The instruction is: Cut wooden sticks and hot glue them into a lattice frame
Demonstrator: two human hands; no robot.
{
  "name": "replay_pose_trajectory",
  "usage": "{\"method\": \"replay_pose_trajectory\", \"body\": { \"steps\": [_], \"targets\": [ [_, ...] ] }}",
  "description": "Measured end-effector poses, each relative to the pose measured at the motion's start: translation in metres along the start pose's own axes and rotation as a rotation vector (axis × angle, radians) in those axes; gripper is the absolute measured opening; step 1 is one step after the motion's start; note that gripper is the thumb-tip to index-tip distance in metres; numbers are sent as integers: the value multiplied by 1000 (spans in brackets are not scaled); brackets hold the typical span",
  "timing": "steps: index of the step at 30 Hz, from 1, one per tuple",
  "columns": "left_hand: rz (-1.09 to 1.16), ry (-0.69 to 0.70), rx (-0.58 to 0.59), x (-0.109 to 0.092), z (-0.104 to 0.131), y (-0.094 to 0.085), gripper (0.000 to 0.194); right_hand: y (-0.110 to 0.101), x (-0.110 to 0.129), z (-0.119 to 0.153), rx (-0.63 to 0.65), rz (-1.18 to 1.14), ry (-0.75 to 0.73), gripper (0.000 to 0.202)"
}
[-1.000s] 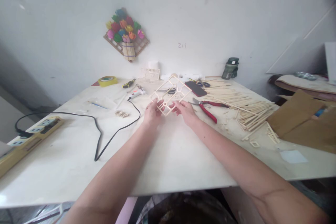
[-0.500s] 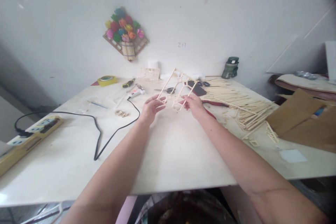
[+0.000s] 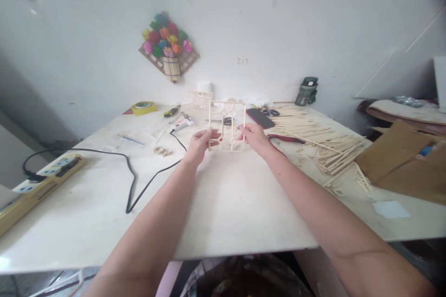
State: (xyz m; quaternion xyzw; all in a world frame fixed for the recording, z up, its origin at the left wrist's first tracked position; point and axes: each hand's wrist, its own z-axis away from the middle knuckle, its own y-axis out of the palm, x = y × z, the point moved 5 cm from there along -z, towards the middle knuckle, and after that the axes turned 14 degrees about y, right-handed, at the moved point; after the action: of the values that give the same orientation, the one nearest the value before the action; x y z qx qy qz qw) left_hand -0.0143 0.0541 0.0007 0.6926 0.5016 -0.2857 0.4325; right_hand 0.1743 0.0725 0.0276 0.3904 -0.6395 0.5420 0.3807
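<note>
Between my two hands a wooden stick frame (image 3: 232,123) is held upright over the table. It is a pale rectangle with inner bars and small diamond shapes near its top and bottom. My left hand (image 3: 200,145) pinches its left upright near the lower corner. On the other side, my right hand (image 3: 255,136) is closed on the right upright at about the same height. Behind the frame, scissors (image 3: 228,121) show partly through its bars.
Right of my hands lie red-handled pliers (image 3: 286,138), a dark phone (image 3: 260,118) and many thin wooden sticks (image 3: 334,148). Leftward are a glue gun (image 3: 183,122) with a black cord, small wood pieces (image 3: 162,151), yellow tape (image 3: 144,107) and a power strip (image 3: 45,185). A cardboard box (image 3: 400,162) stands right.
The stick frame has turned from a slanted, tilted pose to nearly square and upright facing me. Both hands keep their hold. The view has shifted slightly.
</note>
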Motion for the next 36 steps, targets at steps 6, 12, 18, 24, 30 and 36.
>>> {"method": "replay_pose_trajectory", "body": {
  "steps": [6,12,18,24,30,36],
  "targets": [
    [16,-35,-11,-8,0,-2,33,-3,23,-2,-45,100,-82,25],
    [99,-4,-93,-21,-7,-9,32,0,60,0,-2,15,-203,25],
    [214,211,-376,-55,-22,-45,21,28,57,-8,62,-124,-117,28],
    [308,304,-556,-79,-31,-70,18,111,40,-4,199,274,-110,17],
    [233,356,-572,-93,-22,-84,18,172,55,-1,217,580,-204,31],
    [216,376,-662,-90,-8,-112,16,204,65,-13,213,601,-195,35]
  ]
}}
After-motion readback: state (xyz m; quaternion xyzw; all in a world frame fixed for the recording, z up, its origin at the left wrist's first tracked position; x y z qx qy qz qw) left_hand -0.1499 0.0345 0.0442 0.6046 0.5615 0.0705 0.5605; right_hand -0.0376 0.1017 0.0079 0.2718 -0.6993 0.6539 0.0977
